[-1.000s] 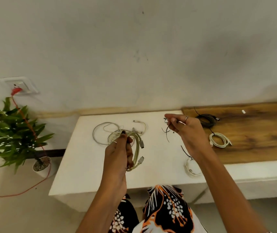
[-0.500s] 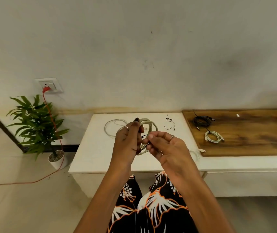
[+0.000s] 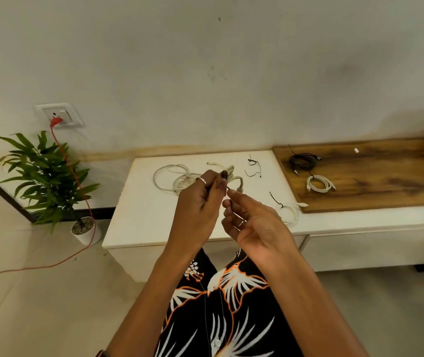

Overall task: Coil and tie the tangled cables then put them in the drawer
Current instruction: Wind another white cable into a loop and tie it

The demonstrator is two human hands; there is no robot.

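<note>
Head view: coiled cable [image 3: 234,176] in left hand [image 3: 200,202], seemingly.

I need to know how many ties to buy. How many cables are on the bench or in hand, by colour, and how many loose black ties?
White or cream cables: 4 (loose loop, held coil, one on the wood, one near the front edge)
Black cables: 1
Loose black ties on the bench: 2
Total: 7

Pale coiled cable [image 3: 234,176] held above white cabinet top [image 3: 141,202]
</note>
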